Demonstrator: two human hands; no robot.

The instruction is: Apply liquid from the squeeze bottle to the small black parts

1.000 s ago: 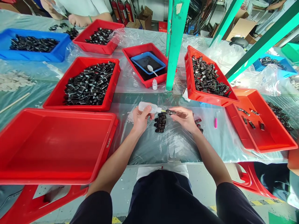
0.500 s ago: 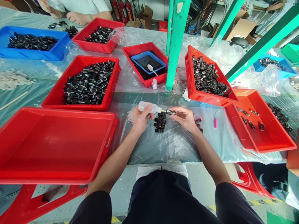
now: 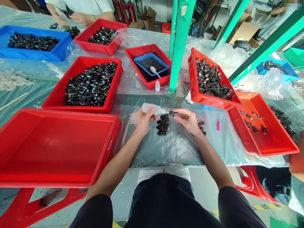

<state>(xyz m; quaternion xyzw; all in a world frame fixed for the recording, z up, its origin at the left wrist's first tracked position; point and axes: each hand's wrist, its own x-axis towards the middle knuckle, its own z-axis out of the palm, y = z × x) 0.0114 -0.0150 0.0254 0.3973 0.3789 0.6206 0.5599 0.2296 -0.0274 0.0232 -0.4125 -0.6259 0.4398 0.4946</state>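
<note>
My left hand (image 3: 143,120) is closed around a white squeeze bottle (image 3: 152,109), which lies on its side in the grip with its thin nozzle pointing right. In my right hand (image 3: 188,119) a small dark glossy piece (image 3: 174,113) is pinched between thumb and fingers. The nozzle tip is at the left end of this piece; whether they touch I cannot tell. Below, on the plastic sheet, a short column of similar black pieces (image 3: 162,128) is lined up. A few more dark pieces (image 3: 201,128) lie beside my right wrist.
A red tray (image 3: 82,61) heaped with black pieces stands at the left, behind a large bare red tray (image 3: 57,142). Right are another filled red tray (image 3: 215,101) and a pink-handled tool (image 3: 218,126). A green post (image 3: 178,47) rises ahead. Across the table a co-worker's hands (image 3: 79,19) show.
The nozzle and the dark piece have shifted very slightly; both hands keep their grips. Across the table, the co-worker's hands have moved and one now holds a whitish object.
</note>
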